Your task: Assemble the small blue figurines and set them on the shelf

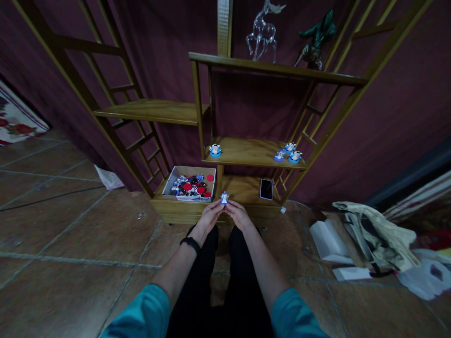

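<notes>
Holding a small purple and white toy figure (224,198) between them, the left hand (210,216) and the right hand (238,215) come together in front of the person's knees. The fingers of both hands are bent in close around the low part of the toy, with just the toy between their tips. It stands upright, and its head pokes up above the fingers. A black band (190,243) goes around the left wrist, and both sleeves (141,314) are blue-green.

Just past the toy I see the bottom board of a wooden shelf stand (243,187). A cardboard box (192,199) sits on it, to the left of the toy. Inside is a messy pile of little figures (183,180) and round red discs (187,187). To the right, a phone (266,189) lies flat with its dark screen up.

One board higher, one little blue and white figure (214,150) stands at the left end. Three more figures (295,156) stand close together at the right end. Higher up, a clear deer statue (262,33) stands near a dark green statue (319,40).
</notes>
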Motion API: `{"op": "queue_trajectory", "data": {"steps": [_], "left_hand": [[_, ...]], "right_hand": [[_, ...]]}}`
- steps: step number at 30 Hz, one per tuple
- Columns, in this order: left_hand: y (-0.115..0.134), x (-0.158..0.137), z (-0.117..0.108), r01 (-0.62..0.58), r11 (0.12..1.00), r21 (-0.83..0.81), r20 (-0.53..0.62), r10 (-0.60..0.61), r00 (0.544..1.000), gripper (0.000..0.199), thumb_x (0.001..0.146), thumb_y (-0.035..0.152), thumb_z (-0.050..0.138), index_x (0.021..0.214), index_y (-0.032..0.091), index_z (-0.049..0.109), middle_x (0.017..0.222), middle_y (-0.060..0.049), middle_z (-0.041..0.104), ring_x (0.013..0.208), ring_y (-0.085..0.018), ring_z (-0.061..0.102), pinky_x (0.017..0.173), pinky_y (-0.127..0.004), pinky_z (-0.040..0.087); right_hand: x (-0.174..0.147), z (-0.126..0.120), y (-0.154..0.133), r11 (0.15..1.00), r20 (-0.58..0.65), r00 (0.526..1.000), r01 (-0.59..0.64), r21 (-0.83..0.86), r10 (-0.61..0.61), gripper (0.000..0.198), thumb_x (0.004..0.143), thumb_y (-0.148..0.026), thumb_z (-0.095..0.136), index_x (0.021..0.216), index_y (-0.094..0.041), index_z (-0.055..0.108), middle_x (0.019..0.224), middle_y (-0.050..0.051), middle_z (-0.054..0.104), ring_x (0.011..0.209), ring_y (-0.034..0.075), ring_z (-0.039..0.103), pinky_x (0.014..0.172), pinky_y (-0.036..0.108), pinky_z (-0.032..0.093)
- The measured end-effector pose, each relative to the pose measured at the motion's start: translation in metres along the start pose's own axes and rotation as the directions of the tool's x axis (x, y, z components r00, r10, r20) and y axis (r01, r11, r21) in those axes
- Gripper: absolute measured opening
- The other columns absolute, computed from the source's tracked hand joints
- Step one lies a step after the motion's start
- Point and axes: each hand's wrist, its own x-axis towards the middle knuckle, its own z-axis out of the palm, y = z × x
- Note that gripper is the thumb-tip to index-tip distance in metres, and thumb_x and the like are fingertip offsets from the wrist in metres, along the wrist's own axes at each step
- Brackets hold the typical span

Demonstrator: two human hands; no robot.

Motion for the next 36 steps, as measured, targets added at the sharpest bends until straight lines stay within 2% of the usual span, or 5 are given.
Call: {"op": "queue_trajectory", "data": {"steps": [10,19,36], "left_hand": [[0.0013,-0.0001,0.0002,0.025,0.999,-0.048,-0.019,-0.026,0.999,0.025,0.068,0.007,0.070,0.093,0.011,0.069,0.086,-0.009,0.070,0.078,-0.013,0.065,0.080,-0.025,0.049],[-0.0002,0.0006,-0.0006,0.004,0.999,-0.047,-0.017,-0.004,1.000,0.025,0.065,0.006,0.071,0.090,0.010,0.069,0.086,-0.008,0.070,0.078,-0.013,0.065,0.079,-0.025,0.049],[-0.0004,0.0002,-0.0034,0.022,0.998,-0.058,-0.001,-0.022,1.000,0.022,0.069,0.010,0.070,0.090,0.010,0.068,0.085,-0.009,0.070,0.077,-0.013,0.065,0.079,-0.025,0.050]], "right_hand": [[0.0024,-0.0011,0.0017,1.000,-0.031,0.999,0.014,0.006,-0.014,0.024,0.059,-0.025,0.077,0.080,-0.017,0.068,0.080,0.003,0.072,0.075,0.014,0.065,0.079,0.030,0.049],[0.0008,-0.0003,0.0020,0.999,-0.003,1.000,0.015,-0.039,-0.015,0.027,0.058,-0.026,0.077,0.082,-0.017,0.069,0.083,0.003,0.071,0.076,0.013,0.064,0.078,0.027,0.048],[0.0006,-0.0008,0.0003,0.999,-0.015,1.000,-0.005,-0.038,0.005,0.027,0.058,-0.031,0.078,0.080,-0.017,0.070,0.079,0.003,0.071,0.074,0.014,0.063,0.080,0.030,0.046]]}}
